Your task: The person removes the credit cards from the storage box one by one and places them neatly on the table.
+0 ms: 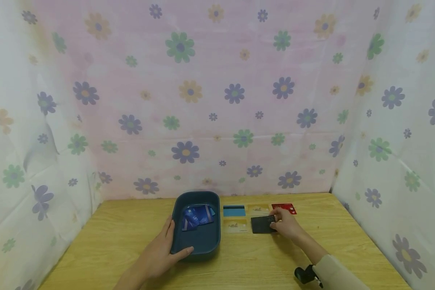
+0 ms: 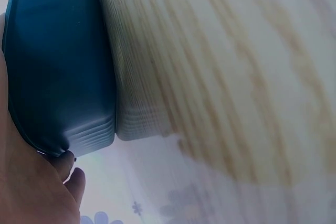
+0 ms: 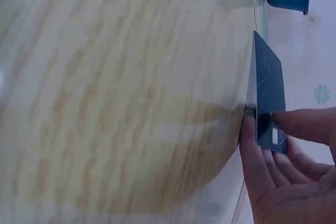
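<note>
My right hand (image 1: 285, 224) pinches a black bank card (image 1: 262, 224) by its right end. In the right wrist view the black card (image 3: 270, 93) is tilted up off the table, the thumb on one face and fingers behind it. Behind and beside it lie a blue card with a dark stripe (image 1: 234, 210), two pale gold cards (image 1: 258, 210) and a red card (image 1: 288, 207), partly covered by my fingers. My left hand (image 1: 159, 247) grips the near left corner of a dark blue plastic tray (image 1: 217, 237). Several blue cards (image 1: 204, 214) overlap inside the tray.
The wooden table (image 1: 130, 225) ends at a flower-patterned cloth (image 1: 210, 100) at the back and both sides. A small black object (image 1: 305, 275) is at my right wrist, by the sleeve (image 1: 337, 274).
</note>
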A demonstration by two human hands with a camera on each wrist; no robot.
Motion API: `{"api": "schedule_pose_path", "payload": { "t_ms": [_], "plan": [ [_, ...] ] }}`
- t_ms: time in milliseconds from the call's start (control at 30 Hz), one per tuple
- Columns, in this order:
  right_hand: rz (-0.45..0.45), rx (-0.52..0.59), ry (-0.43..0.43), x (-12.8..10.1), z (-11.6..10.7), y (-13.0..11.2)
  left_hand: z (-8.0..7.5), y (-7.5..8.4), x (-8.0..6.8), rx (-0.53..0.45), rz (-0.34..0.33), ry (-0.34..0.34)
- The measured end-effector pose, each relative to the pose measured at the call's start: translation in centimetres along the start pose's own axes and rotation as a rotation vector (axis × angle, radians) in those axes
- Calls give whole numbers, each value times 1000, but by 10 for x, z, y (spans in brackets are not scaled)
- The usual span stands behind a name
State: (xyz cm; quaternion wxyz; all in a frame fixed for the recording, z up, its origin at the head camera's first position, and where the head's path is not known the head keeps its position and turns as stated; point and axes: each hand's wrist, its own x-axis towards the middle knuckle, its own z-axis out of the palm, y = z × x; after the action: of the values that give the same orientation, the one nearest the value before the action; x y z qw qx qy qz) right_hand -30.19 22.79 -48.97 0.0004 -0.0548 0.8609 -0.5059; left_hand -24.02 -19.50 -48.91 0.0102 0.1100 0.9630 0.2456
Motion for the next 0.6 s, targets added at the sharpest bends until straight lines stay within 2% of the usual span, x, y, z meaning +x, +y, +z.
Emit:
{"api": "schedule_pose_path", "payload": {
  "t_ms": [367,600],
  "plan": [
    [-38,-252,35,5,0,-1,0,0,1,-9,1,3],
    [-55,-303,42,9,3,1,1,-2,1,-7,5,2]
  ]
}}
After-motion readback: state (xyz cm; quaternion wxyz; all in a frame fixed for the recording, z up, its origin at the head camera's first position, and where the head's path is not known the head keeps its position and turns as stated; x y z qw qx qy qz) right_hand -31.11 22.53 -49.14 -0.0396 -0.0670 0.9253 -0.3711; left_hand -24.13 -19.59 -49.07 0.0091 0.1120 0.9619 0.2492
